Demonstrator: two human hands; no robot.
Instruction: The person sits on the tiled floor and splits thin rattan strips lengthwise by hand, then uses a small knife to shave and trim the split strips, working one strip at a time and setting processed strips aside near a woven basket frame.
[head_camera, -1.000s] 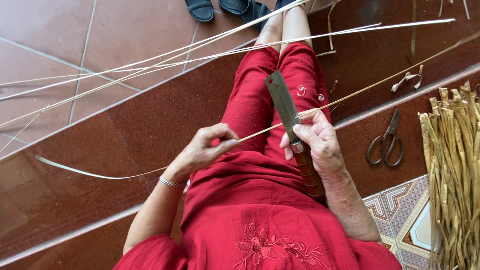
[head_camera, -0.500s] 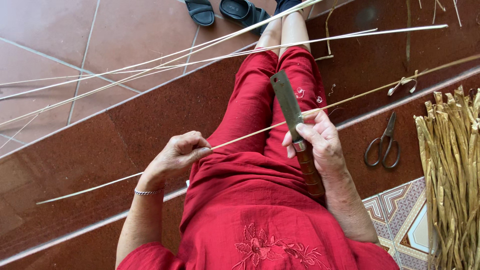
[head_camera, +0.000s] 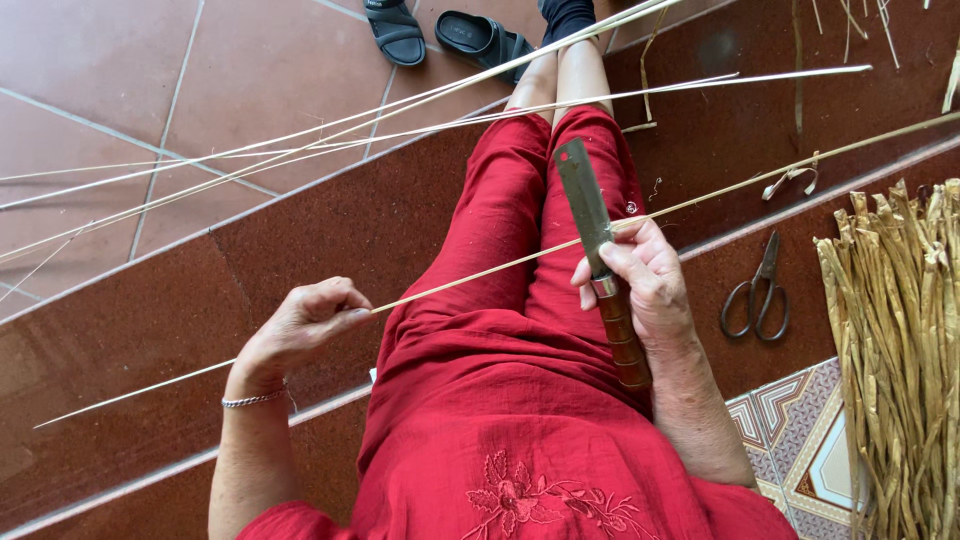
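The left hand is curled shut and pinches a long thin strip of pale cane between thumb and fingers. The strip sticks out past this hand on its outer side, down toward the floor, and on the other side it runs up across the red trousers to the right hand.

The right hand is wrapped tight around a knife. The flat grey blade points up, away from the hand, and the brown wooden handle comes out below the hand, toward the body. The strip passes under the thumb of this hand, right by the blade, and goes on far out past the hand, up and to the right.

Just beside the right hand, on its outer side, black scissors lie on the dark red step. Past the scissors, farther out, a fat bundle of dry tan strips lies on the floor. It is loose, not in a box or basket.

Far above the left hand, more long pale canes lie across the step and the tiles. Up past the knees, well away from both hands, two dark sandals sit on the tiles.
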